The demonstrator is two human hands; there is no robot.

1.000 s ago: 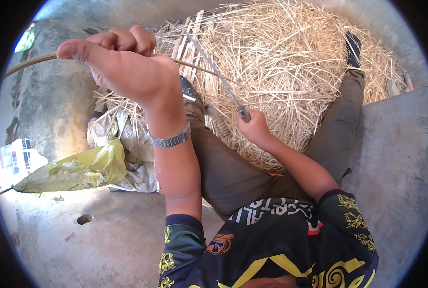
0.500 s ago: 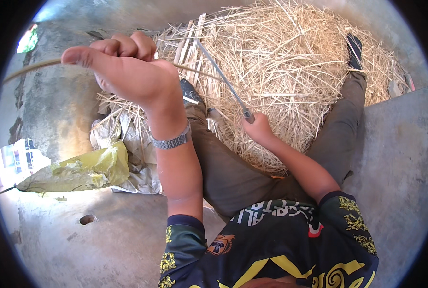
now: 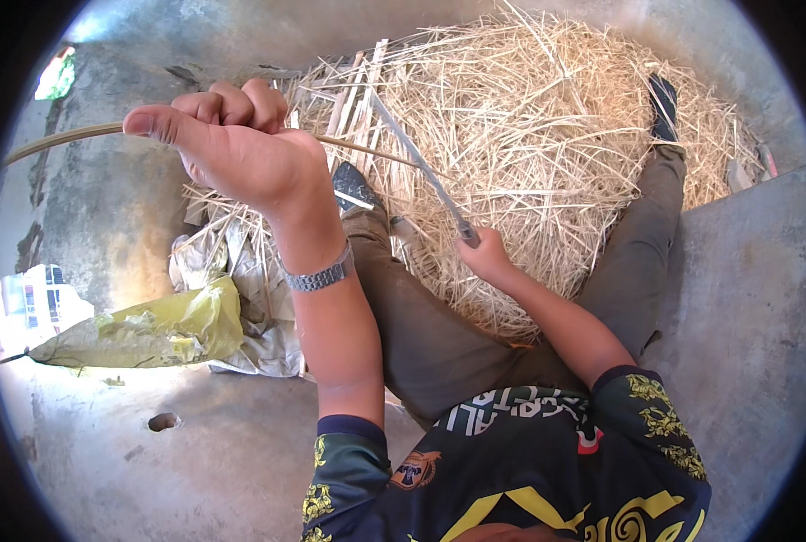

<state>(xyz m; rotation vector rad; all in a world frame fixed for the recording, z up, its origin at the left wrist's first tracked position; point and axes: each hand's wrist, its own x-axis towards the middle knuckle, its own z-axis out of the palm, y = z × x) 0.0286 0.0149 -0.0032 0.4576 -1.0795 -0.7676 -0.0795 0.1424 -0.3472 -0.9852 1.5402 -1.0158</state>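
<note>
Over the last half second the knife [image 3: 441,191] and the right hand [image 3: 489,256] have come slightly nearer to the body, and the left hand [image 3: 249,154] has dropped a little nearer too; the two legs and the sacks lie much as they did.

The left hand is raised at the far left, its fingers curled around a long, thin, bendy strip [image 3: 78,134] and its thumb stretched out along it toward the left. One part of the strip bows out to the left past the thumb; the other runs right and slopes down to the knife, crossing the blade about midway. Whether the edge is pressed against it I cannot tell, and past the blade the strip is hard to pick out.

The right hand, near the middle, is closed around the knife's handle, with the blade pointing far and to the left. A metal watch [image 3: 320,273] circles the left wrist.

Beneath and beyond the knife spreads a big heap of pale shavings [image 3: 538,172], with a few flat slats [image 3: 353,98] at its far left. The brown trousers [image 3: 430,325] stretch out in two spread legs, the left shoe [image 3: 353,185] at the heap's left edge and the right shoe [image 3: 663,108] on its far right side. On the left, a yellow sack [image 3: 181,327] lies against a crumpled whitish sack [image 3: 263,339], and a round hole [image 3: 163,422] shows in the floor [image 3: 231,461] nearer the body.
</note>
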